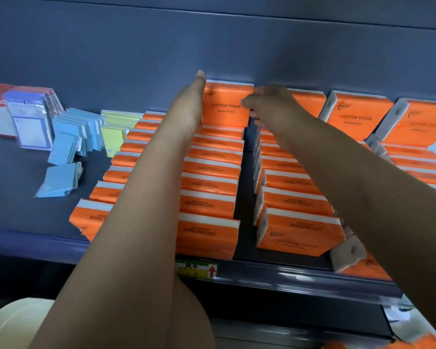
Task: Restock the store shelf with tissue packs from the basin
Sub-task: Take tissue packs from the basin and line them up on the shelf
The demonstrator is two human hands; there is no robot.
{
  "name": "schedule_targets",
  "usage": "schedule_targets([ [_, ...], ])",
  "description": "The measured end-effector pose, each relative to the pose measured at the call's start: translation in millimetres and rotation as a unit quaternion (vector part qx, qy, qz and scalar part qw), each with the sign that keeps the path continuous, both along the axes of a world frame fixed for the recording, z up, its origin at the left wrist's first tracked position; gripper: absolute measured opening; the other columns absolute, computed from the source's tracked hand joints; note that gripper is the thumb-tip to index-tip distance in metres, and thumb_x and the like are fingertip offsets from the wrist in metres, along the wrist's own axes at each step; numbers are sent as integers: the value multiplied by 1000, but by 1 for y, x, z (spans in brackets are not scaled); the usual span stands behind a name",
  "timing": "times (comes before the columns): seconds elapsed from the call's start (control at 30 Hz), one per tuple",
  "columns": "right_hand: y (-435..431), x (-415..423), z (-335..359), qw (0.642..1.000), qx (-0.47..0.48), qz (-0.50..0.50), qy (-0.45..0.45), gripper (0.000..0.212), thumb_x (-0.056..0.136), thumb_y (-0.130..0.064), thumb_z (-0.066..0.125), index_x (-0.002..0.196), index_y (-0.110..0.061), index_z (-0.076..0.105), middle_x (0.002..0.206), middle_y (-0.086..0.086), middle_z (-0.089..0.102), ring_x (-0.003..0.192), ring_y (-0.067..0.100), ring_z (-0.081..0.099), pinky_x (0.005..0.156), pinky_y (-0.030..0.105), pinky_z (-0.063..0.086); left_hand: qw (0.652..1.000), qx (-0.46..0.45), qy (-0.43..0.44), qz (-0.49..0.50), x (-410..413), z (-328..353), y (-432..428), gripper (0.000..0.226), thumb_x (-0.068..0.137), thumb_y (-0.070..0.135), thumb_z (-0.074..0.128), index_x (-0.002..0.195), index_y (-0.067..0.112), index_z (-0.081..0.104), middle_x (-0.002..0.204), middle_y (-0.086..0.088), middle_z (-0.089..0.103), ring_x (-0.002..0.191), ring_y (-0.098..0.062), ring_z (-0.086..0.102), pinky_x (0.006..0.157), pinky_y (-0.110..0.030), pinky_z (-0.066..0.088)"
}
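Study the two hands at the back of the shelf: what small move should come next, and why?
Probably let go and draw both hands back. The upright orange plastic-wrapped tissue pack already stands against the shelf's dark back wall, at the far end of its row, with the left hand flat against its left side and the right hand at its right edge.
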State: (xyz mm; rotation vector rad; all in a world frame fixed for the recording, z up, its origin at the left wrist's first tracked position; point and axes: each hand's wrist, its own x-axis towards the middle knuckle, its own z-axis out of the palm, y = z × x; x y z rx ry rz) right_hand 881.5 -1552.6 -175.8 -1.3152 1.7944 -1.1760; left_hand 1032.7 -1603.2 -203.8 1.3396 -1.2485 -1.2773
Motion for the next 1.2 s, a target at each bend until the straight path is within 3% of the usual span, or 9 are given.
schedule_targets([
  [0.17, 2, 1, -3, 1000, 8, -1, 12, 48, 89, -21, 68, 127, 8, 61, 105, 22, 68, 89, 23, 62, 102, 50, 53, 999, -25, -22, -12, 2, -1, 8, 79, 80, 76, 43, 140, 26, 57, 139, 0, 61, 129, -25, 57, 114, -46, 41],
  [0.23, 6, 2, 0, 1000, 5, 5, 28, 31, 89, -22, 67, 104, 5, 67, 86, 11, 55, 79, 18, 50, 77, 35, 53, 999, -33, -22, -10, 0, -2, 9, 79, 81, 76, 46, 144, 28, 52, 135, 5, 56, 130, -23, 54, 116, -46, 38],
  [0.37, 14, 7, 3, 997, 1, -9, 77, 34, 87, -19, 62, 62, -21, 38, 59, 0, 31, 53, 14, 30, 53, 27, 22, 995, -89, -50, 9, 2, -8, 14, 85, 72, 81, 51, 138, 27, 54, 137, -2, 65, 126, -24, 62, 111, -50, 45],
  [0.47, 20, 7, 3, 996, -35, -8, 81, 38, 83, -19, 59, 57, -22, 31, 56, -3, 28, 55, 17, 30, 56, 29, 24, 989, -126, -74, 25, 3, -13, 15, 89, 70, 82, 49, 140, 26, 53, 137, -11, 65, 128, -29, 61, 110, -53, 47],
  [0.63, 41, 8, -2, 990, -63, 13, 124, 22, 84, -26, 55, 70, -24, 37, 63, -8, 32, 52, 10, 33, 53, 26, 26, 958, -201, -199, 50, 8, -11, 36, 45, 83, 73, 45, 110, 41, 60, 126, -11, 67, 116, -32, 64, 102, -52, 51],
  [0.67, 48, 10, -3, 987, -68, 15, 143, 9, 86, -30, 55, 81, -25, 49, 67, -11, 38, 55, 6, 39, 54, 25, 30, 945, -220, -236, 51, 10, -11, 43, 50, 89, 68, 45, 121, 33, 61, 133, -13, 62, 122, -33, 60, 106, -49, 48],
  [0.8, 78, 20, -8, 976, -88, 56, 189, 42, 98, -29, 56, 135, -10, 56, 110, -3, 66, 102, 15, 62, 89, 31, 48, 903, -267, -331, 55, 29, -15, 73, 62, 100, 52, 48, 145, 10, 50, 147, -16, 52, 137, -34, 46, 114, -42, 37],
  [0.93, 102, 47, -12, 960, -123, 81, 240, 44, 99, -30, 57, 136, -6, 57, 137, 12, 61, 128, 27, 54, 104, 36, 41, 920, -255, -291, 63, 59, -14, 123, 62, 92, 51, 48, 140, 13, 56, 141, -11, 59, 133, -29, 52, 110, -39, 41],
  [1.2, 145, 138, -8, 907, -199, 213, 304, 48, 96, -31, 60, 138, -6, 55, 139, 14, 58, 131, 29, 52, 107, 41, 42, 851, -223, -445, 164, 161, -25, 221, 51, 100, 41, 51, 131, 1, 58, 130, -23, 63, 123, -42, 51, 108, -50, 38],
])
